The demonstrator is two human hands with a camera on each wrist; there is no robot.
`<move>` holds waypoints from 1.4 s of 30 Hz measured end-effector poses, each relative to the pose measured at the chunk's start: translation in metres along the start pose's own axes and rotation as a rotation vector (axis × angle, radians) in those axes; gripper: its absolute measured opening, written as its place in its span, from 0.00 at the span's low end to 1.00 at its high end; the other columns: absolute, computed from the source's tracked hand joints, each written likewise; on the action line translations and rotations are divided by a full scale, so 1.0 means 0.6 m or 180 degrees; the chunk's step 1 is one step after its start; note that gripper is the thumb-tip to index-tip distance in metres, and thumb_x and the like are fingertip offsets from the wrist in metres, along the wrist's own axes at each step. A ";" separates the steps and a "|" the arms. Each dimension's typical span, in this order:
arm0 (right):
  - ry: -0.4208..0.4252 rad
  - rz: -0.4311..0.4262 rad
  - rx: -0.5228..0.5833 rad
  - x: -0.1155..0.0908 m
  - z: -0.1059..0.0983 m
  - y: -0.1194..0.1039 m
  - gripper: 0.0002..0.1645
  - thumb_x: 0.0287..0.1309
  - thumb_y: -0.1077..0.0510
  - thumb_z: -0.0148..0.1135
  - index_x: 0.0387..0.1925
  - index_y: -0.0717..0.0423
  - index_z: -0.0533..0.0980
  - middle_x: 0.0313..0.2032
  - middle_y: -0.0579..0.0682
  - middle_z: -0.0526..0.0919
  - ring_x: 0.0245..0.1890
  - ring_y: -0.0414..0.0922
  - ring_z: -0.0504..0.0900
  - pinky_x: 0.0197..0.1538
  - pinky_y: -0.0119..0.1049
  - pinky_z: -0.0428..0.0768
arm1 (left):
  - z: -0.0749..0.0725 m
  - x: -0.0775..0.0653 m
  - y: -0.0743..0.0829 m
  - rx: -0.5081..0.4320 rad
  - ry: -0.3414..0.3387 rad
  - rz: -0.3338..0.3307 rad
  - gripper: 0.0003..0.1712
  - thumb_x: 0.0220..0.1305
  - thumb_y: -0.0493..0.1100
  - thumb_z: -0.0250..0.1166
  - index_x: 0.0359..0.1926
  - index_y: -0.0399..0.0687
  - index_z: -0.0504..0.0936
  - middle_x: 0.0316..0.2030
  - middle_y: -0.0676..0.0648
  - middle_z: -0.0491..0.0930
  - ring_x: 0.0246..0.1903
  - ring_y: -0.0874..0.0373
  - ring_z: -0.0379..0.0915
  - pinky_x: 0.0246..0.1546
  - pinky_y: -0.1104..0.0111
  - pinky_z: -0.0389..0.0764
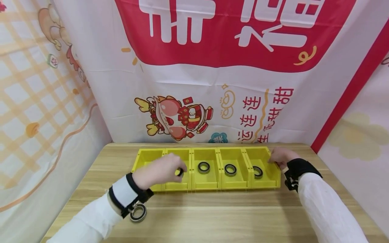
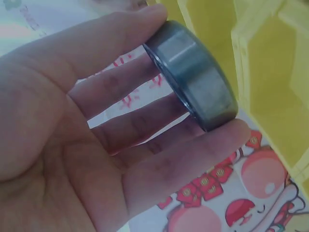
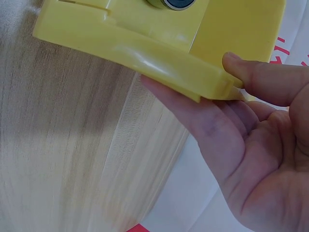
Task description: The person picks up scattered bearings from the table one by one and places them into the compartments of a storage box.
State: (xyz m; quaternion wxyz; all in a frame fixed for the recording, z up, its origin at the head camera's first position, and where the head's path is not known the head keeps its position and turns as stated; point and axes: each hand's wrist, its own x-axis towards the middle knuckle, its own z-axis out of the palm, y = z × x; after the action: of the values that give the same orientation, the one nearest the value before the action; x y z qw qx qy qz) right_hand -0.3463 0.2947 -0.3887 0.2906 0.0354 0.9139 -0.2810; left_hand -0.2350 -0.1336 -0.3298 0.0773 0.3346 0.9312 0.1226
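My left hand [image 1: 159, 170] pinches a ball bearing [image 2: 200, 77] between thumb and fingertips, above the left part of a yellow row of bins [image 1: 206, 185]. In the left wrist view the bearing's smooth steel outer ring faces the camera. At the far right end, my right hand [image 1: 282, 157] grips the side wall of the last bin, thumb [image 3: 234, 65] on the inner side and fingers beneath the rim. Single bearings lie in the middle bin [image 1: 203, 167], the one right of it [image 1: 230, 170] and the rightmost bin [image 1: 257, 172].
Another bearing [image 1: 138, 213] lies on the wooden table [image 1: 212, 216] in front of the bins, close to my left wrist. A printed cloth [image 1: 182, 77] hangs behind the table, and more cloth [image 1: 45, 101] closes in the left side.
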 end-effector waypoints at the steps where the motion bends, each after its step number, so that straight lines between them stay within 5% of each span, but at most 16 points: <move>1: 0.0002 0.0005 -0.0015 -0.001 0.000 0.001 0.08 0.64 0.64 0.53 0.38 0.70 0.69 0.30 0.54 0.74 0.23 0.43 0.72 0.32 0.35 0.79 | -0.004 0.008 -0.004 0.0001 -0.0013 -0.0045 0.12 0.53 0.40 0.72 0.41 0.45 0.87 0.39 0.49 0.84 0.36 0.60 0.77 0.38 0.69 0.79; 8: -0.0016 0.0022 0.0015 0.000 0.000 0.004 0.09 0.64 0.65 0.53 0.40 0.71 0.70 0.30 0.54 0.74 0.24 0.44 0.72 0.33 0.35 0.78 | -0.001 0.066 -0.049 -0.0129 -0.0073 -0.0181 0.14 0.50 0.37 0.74 0.40 0.42 0.86 0.38 0.47 0.84 0.36 0.57 0.77 0.37 0.67 0.80; 18: -0.0037 -0.0010 0.0036 0.000 -0.002 0.001 0.09 0.64 0.65 0.53 0.40 0.71 0.70 0.30 0.54 0.75 0.25 0.43 0.73 0.33 0.35 0.79 | 0.074 0.121 -0.117 -0.0143 -0.0035 -0.0621 0.20 0.46 0.36 0.76 0.43 0.37 0.85 0.41 0.44 0.84 0.44 0.51 0.78 0.48 0.61 0.78; 31: -0.0038 -0.0061 0.0061 0.004 0.002 0.004 0.08 0.64 0.65 0.52 0.39 0.70 0.70 0.27 0.52 0.74 0.20 0.40 0.68 0.30 0.33 0.78 | 0.144 0.138 -0.145 -0.0045 0.0098 -0.0649 0.09 0.41 0.31 0.77 0.21 0.41 0.83 0.19 0.52 0.76 0.23 0.59 0.70 0.28 0.66 0.75; 42: -0.0018 -0.0069 0.0090 0.002 0.001 0.005 0.11 0.64 0.65 0.52 0.42 0.73 0.70 0.31 0.54 0.77 0.23 0.41 0.74 0.31 0.34 0.80 | 0.153 0.131 -0.134 0.0065 0.0247 -0.0700 0.08 0.42 0.30 0.76 0.24 0.41 0.84 0.24 0.48 0.81 0.25 0.59 0.72 0.32 0.65 0.78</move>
State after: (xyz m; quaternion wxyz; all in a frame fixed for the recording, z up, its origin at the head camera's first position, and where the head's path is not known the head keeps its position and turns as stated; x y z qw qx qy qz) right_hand -0.3463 0.2968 -0.3912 0.2896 0.0288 0.9094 -0.2972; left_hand -0.3232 -0.1269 -0.4451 0.0508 0.2261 0.9657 0.1168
